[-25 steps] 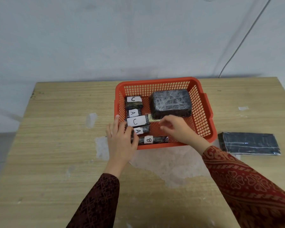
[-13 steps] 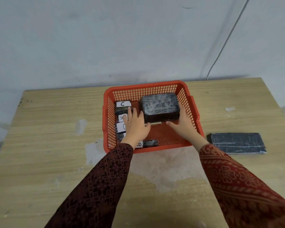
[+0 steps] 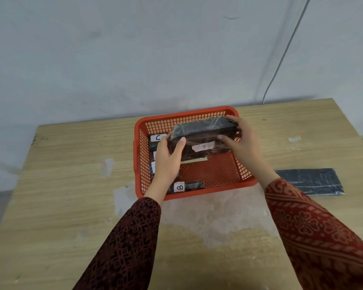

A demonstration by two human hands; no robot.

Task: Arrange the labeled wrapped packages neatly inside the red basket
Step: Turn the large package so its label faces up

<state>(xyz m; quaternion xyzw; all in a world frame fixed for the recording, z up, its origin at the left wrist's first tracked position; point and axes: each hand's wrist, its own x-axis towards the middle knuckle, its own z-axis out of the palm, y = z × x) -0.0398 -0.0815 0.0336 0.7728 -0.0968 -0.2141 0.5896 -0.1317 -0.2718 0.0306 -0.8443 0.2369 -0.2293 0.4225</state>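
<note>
The wooden table [image 3: 61, 206] fills most of your view, its top worn pale in patches near the front, with a grey wall [image 3: 134, 55] behind it and a thin cable [image 3: 281, 59] running down that wall to the table's far edge. Your two patterned sleeves [image 3: 314, 231] reach in from the near edge toward the red basket [image 3: 195, 193], which sits on the table near its far side. Well to the right of the basket, a flat dark wrapped package [image 3: 308, 181] lies on the bare wood. Over the basket you are holding the large wrapped package [image 3: 199, 132] tilted up on edge, its underside turned toward you so that a label marked A [image 3: 203, 146] shows through the wrap. Your right hand [image 3: 243, 143] grasps its right end, thumb on the near face and fingers wrapped over the far corner; your left hand [image 3: 168, 162] clasps its left end, thumb pressed on the near face. A pale strip shows along the package's lower edge, just above the basket floor. Down the basket's left side runs a column of small wrapped packages, partly hidden by your left hand; the far one carries a label C [image 3: 158, 137]. At the near wall lies a small package labelled B [image 3: 187, 186], sideways along the rim.
</note>
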